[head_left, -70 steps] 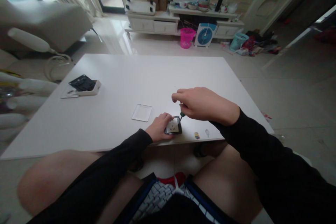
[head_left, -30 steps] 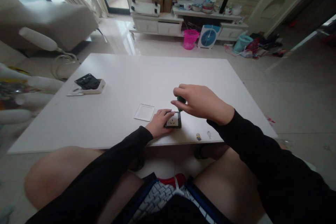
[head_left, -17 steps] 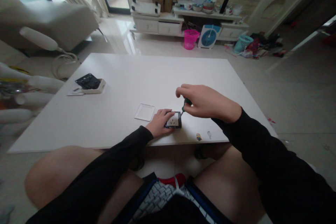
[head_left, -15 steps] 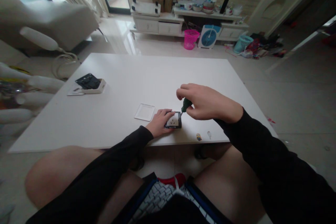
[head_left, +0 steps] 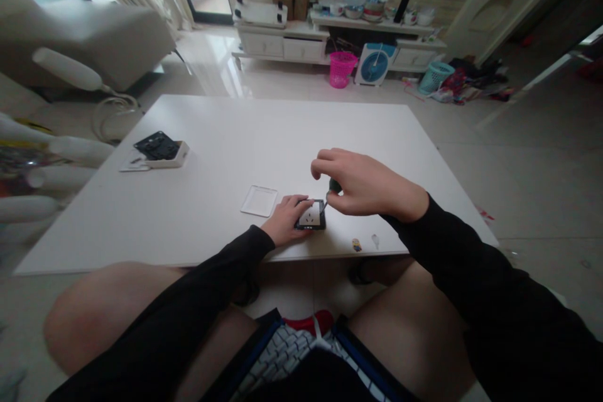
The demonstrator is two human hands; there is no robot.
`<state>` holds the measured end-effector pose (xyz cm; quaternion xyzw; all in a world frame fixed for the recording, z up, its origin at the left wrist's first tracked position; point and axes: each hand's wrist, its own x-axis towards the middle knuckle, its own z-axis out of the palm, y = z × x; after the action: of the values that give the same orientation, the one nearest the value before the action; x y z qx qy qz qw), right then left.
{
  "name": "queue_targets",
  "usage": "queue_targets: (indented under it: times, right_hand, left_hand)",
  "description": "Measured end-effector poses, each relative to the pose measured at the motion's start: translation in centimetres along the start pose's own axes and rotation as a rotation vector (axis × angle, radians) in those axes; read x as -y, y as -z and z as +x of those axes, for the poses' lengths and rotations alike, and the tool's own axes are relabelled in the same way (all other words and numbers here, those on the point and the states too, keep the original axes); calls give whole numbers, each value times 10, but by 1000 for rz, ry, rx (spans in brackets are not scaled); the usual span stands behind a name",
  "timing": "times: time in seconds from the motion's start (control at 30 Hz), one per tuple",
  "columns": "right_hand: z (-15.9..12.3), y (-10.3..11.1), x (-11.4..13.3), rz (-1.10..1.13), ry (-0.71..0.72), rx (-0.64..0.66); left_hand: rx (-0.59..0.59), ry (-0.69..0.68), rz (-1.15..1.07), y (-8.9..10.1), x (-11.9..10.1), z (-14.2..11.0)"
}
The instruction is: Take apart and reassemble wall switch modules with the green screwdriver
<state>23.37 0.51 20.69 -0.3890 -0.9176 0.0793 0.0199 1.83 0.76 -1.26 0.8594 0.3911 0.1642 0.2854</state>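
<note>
Near the front edge of the white table lies a wall socket, a white face with slots in a black frame. My left hand grips it from the left, fingers over its top and thumb at the near side. My right hand is closed around a screwdriver with a dark green handle. The tilted shaft reaches down to the socket's right edge; its tip is too small to make out. A clear square cover frame lies flat to the left of my left hand.
A small yellow-and-blue figure and a small silvery piece lie right of the socket, by the table's front edge. At the far left, a white box holds black plates. My legs are under the table edge.
My right hand has shifted slightly left and turned around the screwdriver, so less of the handle shows. My left hand and the socket stay in place.
</note>
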Motion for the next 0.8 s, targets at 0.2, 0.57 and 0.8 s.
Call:
queue_targets:
  times: [0.2,0.57,0.8]
  right_hand:
    - [4,-9,3,-120,-118,-39]
    - [0,-6,-4,44,45,-44]
    - [2,-14,-6,-10,-59,-80]
  left_hand:
    - [-3,-7,16,0,0,0]
    - [-1,-5,11,2,0,-1]
    - [-8,-7,15,1,0,-1]
